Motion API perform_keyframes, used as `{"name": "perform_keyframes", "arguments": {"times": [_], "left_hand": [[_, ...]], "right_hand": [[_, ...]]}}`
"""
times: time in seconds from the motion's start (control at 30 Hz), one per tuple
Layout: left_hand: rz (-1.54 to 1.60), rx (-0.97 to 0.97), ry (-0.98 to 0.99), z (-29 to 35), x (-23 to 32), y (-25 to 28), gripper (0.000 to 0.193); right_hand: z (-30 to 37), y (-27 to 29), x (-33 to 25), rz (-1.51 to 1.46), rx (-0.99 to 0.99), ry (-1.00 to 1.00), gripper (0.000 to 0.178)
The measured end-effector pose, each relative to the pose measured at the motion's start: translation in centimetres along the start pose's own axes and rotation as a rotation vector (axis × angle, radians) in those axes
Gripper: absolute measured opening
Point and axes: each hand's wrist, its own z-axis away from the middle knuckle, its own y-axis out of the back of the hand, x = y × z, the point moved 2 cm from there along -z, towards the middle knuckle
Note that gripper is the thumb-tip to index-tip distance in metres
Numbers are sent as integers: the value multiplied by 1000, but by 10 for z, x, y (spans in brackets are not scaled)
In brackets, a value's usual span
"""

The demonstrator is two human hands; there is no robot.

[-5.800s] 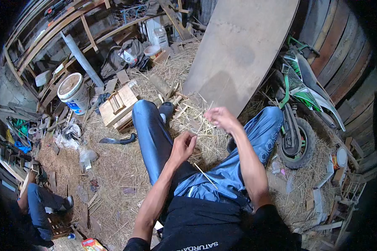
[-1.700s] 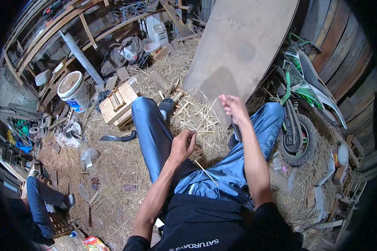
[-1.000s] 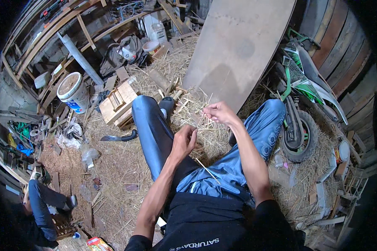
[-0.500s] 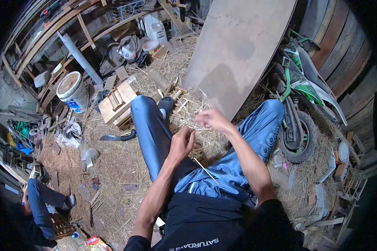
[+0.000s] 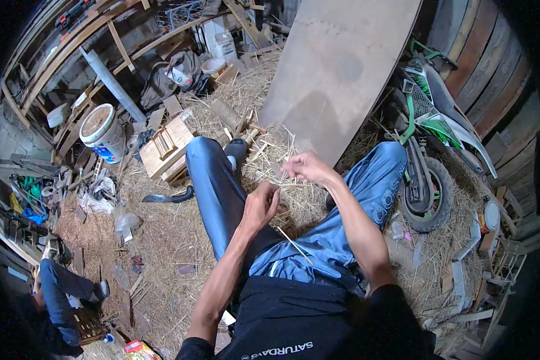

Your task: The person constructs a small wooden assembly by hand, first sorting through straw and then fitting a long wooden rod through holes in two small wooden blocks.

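My left hand is closed above my lap, its thumb and fingers pinched together; whatever they may hold is too small to make out. A little farther and to the right, my right hand has its fingers curled in, slightly blurred, on something I cannot make out. The two hands are apart, over straw between my knees. Across my trousers lies a thin pale strip, bamboo-like. Left of my knee sits a wooden block with small slats on top. Beside it on the ground lies a dark-bladed knife.
A large board leans ahead. To the right stands a green and white motorbike. A white bucket and a grey pipe are at the left. Another person's leg shows at lower left. Straw covers the ground.
My right hand has shifted slightly to the right, and its fingers have turned a little downward. My left hand stays nearly in place, pinched as before.
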Motion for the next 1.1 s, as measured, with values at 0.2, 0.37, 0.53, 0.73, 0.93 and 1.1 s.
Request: {"name": "perform_keyframes", "arguments": {"times": [0.2,0.37,0.53,0.73,0.93,1.1], "left_hand": [[-21,37,-23,-4,-1,1,10],[40,20,20,-1,4,2,9],[11,15,-12,1,1,2,8],[57,13,40,-7,4,1,8],[32,19,7,0,-6,-3,8],[26,-9,21,1,-1,1,10]], "right_hand": [[-8,-5,-2,-71,118,64,17],[-14,16,2,-119,311,-6,15],[-8,14,-2,-107,84,-67,18],[-19,12,1,-190,200,0,21],[-12,11,3,1,193,-50,20],[-11,11,2,-81,51,-65,21]]}}
